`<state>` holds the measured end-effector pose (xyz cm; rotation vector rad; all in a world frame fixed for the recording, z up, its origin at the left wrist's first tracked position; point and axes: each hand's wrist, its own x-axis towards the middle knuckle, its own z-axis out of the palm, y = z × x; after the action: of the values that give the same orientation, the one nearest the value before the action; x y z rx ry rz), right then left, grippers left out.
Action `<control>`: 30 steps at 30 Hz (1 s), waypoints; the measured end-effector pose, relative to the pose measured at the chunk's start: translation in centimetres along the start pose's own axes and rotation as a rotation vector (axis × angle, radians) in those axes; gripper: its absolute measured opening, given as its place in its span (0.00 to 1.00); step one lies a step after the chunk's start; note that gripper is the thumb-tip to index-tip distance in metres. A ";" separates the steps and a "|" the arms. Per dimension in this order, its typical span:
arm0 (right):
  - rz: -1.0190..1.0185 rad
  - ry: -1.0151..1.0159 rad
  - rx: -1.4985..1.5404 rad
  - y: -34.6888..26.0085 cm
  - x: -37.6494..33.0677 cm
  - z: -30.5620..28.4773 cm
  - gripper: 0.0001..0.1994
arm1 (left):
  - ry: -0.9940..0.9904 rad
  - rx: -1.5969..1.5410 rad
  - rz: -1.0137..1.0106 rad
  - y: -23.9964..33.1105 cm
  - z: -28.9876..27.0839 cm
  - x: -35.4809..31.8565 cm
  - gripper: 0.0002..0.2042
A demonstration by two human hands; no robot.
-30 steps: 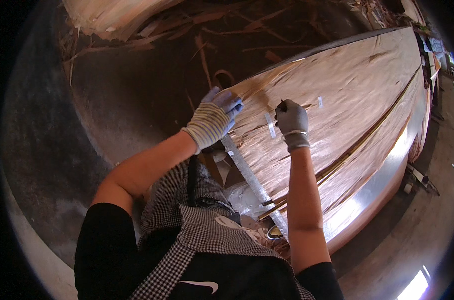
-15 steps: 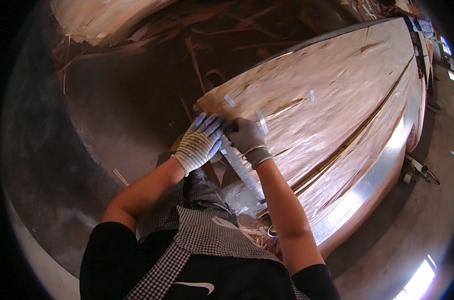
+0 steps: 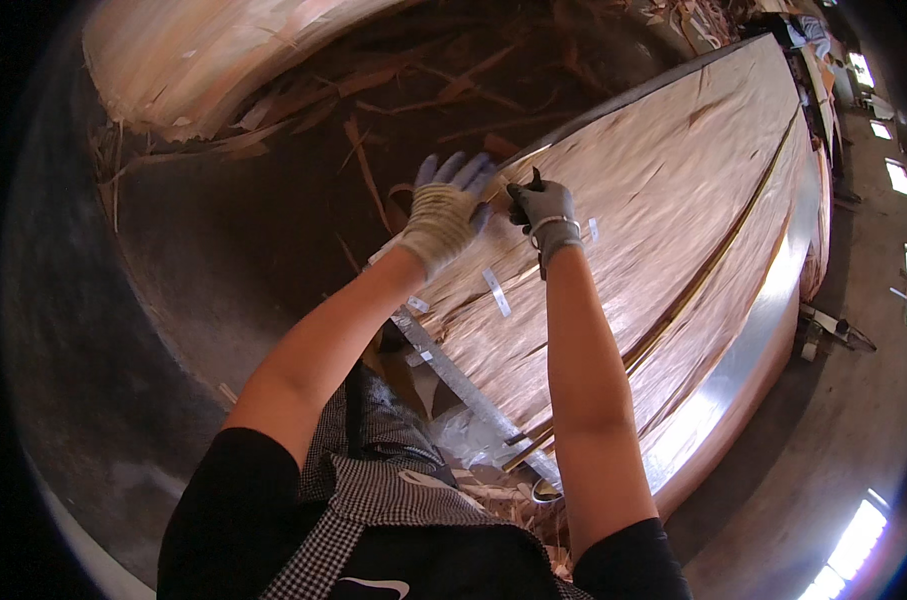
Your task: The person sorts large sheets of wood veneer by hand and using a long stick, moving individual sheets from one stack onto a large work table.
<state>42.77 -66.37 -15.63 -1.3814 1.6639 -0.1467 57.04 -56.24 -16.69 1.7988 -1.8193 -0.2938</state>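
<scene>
A large pale wood veneer sheet (image 3: 653, 220) lies before me, with a dark split running lengthwise. Small white strips of tape (image 3: 495, 292) are stuck on it. My left hand (image 3: 441, 215), in a striped glove with bluish fingers, is spread flat over the sheet's far left edge, its fingers slightly blurred. Just right of it, over the sheet, my right hand (image 3: 550, 215) wears a grey glove. Its fingers are curled and the thumb points up; whatever they pinch, if anything, is hidden. A flat metal strip (image 3: 463, 380) runs along the sheet's near edge.
Another veneer stack (image 3: 203, 65) rises at the far left. Torn veneer scraps (image 3: 373, 180) litter the dark floor. Beside my apron are crumpled clear plastic (image 3: 463, 437) and a small ring-shaped object (image 3: 546, 491). A shiny metal-like surface (image 3: 708, 415) borders the sheet's right side.
Both hands have moved away from me, from the sheet's near corner to farther along its left side. The right hand has also shifted right, and the two hands are farther apart.
</scene>
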 end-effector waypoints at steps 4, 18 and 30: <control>0.001 0.144 -0.471 0.1 1.1 0.2 0.29 | -0.235 0.157 0.078 -0.7 2.4 1.2 0.21; 0.170 0.675 0.208 20.2 -26.9 -7.9 0.07 | -0.256 0.043 0.109 3.6 -6.2 -7.3 0.25; 0.244 0.764 -0.323 23.4 -34.9 -2.1 0.26 | -0.475 0.116 0.552 8.2 -0.6 -11.7 0.34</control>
<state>22.22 -30.34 -8.88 -1.4313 2.5683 -0.3009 49.69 -44.14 -14.63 1.2839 -2.6234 -0.4277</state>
